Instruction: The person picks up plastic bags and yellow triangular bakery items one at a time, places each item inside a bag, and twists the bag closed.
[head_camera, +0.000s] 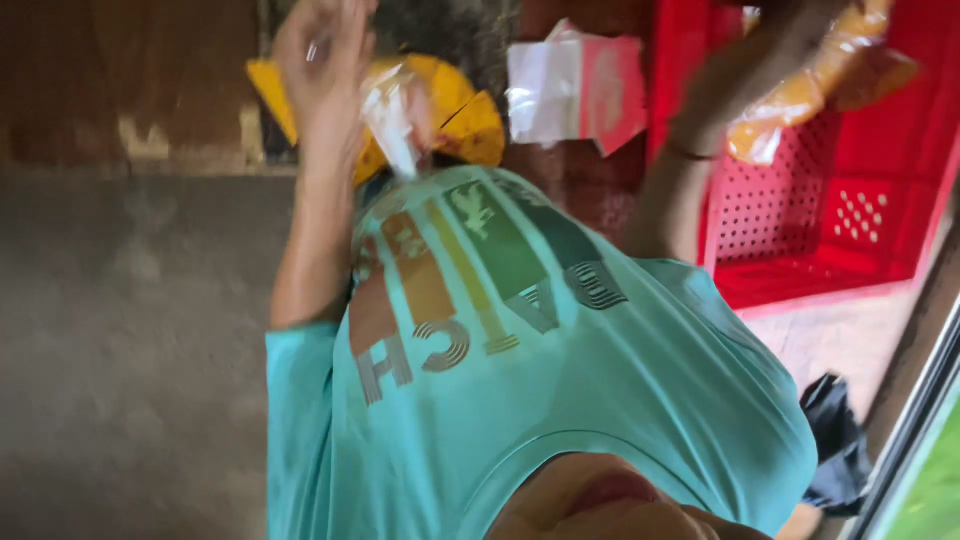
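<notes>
While our left hand (325, 60) lifts a clear bag (392, 118), fingers pinching its top | red crate (850, 240) holds orange packets (810, 85) under our right hand (765, 50), grip unclear.

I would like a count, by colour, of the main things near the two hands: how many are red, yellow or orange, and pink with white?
Red: 1, the perforated crate
Yellow or orange: 2, the clear bag of orange pieces under the right hand; the yellow item behind the left hand
Pink with white: 1, the packet
Total: 4
</notes>
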